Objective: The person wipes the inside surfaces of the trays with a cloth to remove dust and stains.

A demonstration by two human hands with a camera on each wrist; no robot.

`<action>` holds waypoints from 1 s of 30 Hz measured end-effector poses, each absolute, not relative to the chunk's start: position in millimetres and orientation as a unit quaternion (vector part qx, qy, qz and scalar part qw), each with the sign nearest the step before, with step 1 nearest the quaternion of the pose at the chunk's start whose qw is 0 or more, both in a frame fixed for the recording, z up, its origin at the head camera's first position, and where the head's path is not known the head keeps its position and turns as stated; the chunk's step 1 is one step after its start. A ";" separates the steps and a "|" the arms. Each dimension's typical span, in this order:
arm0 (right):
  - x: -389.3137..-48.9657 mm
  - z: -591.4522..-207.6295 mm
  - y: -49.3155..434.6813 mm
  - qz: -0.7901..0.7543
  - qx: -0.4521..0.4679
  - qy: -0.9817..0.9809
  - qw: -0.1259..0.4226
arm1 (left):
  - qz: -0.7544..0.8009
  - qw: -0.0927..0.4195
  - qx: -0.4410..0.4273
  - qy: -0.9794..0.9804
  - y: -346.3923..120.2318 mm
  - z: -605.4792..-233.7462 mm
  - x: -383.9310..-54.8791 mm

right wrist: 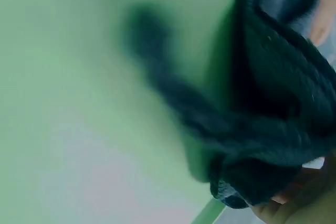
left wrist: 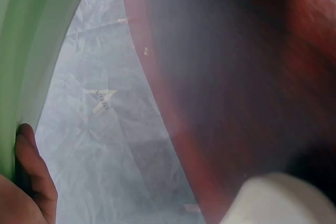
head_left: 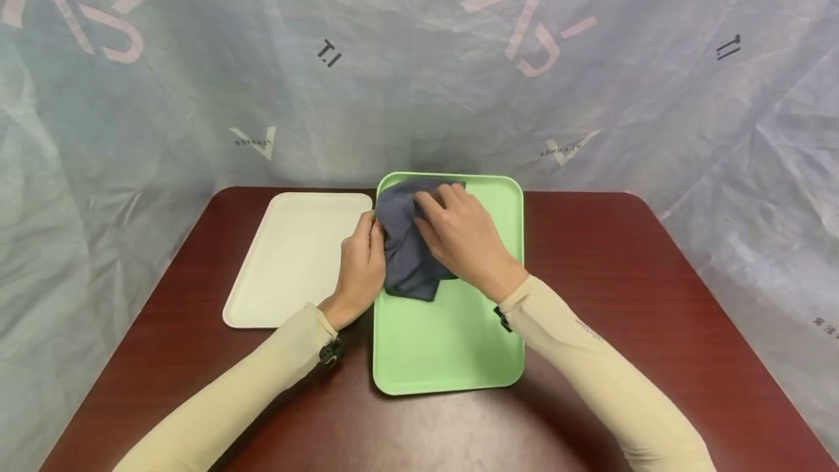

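Observation:
A light green rectangular tray (head_left: pixel 452 344) stands in front of me, its left edge gripped by my left hand (head_left: pixel 360 264). In the left wrist view the fingers (left wrist: pixel 37 171) curl against the tray's outer side, with a gap between the tray and the tabletop. My right hand (head_left: pixel 468 239) holds a bunched dark blue-grey cloth (head_left: pixel 409 282) against the tray's upper left part. Bent fingers pinch the fabric from above. Up close in the right wrist view, the cloth (right wrist: pixel 283 66) hangs in folds over the green surface, and one strip of it is blurred.
On the left a white tray (head_left: pixel 295 261) lies flat on the dark red-brown table (head_left: pixel 590 253). Grey plastic sheeting (head_left: pixel 406 79) with printed letters surrounds the table at the back and sides. Each wrist wears a black strap (head_left: pixel 331 352) over a cream sleeve.

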State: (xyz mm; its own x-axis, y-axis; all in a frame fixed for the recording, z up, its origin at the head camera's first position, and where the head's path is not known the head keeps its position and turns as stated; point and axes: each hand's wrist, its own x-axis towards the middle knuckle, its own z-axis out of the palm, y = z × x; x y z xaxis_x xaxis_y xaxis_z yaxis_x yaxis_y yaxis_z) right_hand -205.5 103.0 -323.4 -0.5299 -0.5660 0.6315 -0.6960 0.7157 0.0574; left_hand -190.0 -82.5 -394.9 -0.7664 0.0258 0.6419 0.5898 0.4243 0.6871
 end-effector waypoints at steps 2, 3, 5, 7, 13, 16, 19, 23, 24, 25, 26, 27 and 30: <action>-209.5 -325.2 96.6 0.098 0.364 -0.866 0.329 | -0.500 0.282 -0.194 -0.796 -80.8 -394.7 -190.7; -211.2 -326.2 93.8 0.097 0.365 -0.864 0.332 | -0.499 0.281 -0.192 -0.797 -80.4 -394.8 -190.9; -213.3 -328.3 89.5 0.090 0.366 -0.864 0.334 | -0.494 0.279 -0.188 -0.802 -80.5 -395.0 -191.3; -214.4 -330.6 86.7 0.081 0.364 -0.865 0.335 | -0.488 0.279 -0.184 -0.806 -81.5 -395.2 -192.1; -217.0 -335.2 83.6 0.071 0.354 -0.871 0.333 | -0.477 0.281 -0.182 -0.812 -84.5 -398.1 -196.5; -217.1 -335.7 82.3 0.068 0.353 -0.871 0.334 | -0.473 0.283 -0.181 -0.814 -84.8 -400.3 -196.6; -216.0 -335.1 80.7 0.066 0.352 -0.873 0.331 | -0.471 0.287 -0.179 -0.815 -84.8 -401.9 -195.1; -214.0 -334.3 79.8 0.065 0.342 -0.878 0.328 | -0.467 0.288 -0.182 -0.816 -84.4 -402.5 -193.8; -213.4 -333.9 79.5 0.065 0.339 -0.880 0.328 | -0.465 0.288 -0.184 -0.817 -84.4 -402.2 -193.8; -213.0 -333.3 79.1 0.064 0.336 -0.881 0.328 | -0.463 0.288 -0.186 -0.817 -84.5 -402.2 -194.2; -212.8 -332.8 78.8 0.063 0.333 -0.881 0.330 | -0.462 0.288 -0.188 -0.817 -84.5 -401.7 -194.6; -212.7 -332.1 78.2 0.062 0.331 -0.881 0.331 | -0.462 0.289 -0.190 -0.817 -84.9 -401.3 -195.1; -213.4 -331.0 75.9 0.059 0.329 -0.882 0.333 | -0.465 0.292 -0.190 -0.814 -86.2 -399.9 -195.8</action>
State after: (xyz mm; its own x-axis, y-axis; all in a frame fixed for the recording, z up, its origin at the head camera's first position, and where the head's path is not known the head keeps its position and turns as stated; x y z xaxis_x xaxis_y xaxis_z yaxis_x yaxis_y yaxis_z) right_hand -213.4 75.9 -331.0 -0.5618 -0.5400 0.6267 -0.6189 0.7770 0.1146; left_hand -195.8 -86.2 -399.9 -0.7573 0.0377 0.6519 0.5805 0.4961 0.6457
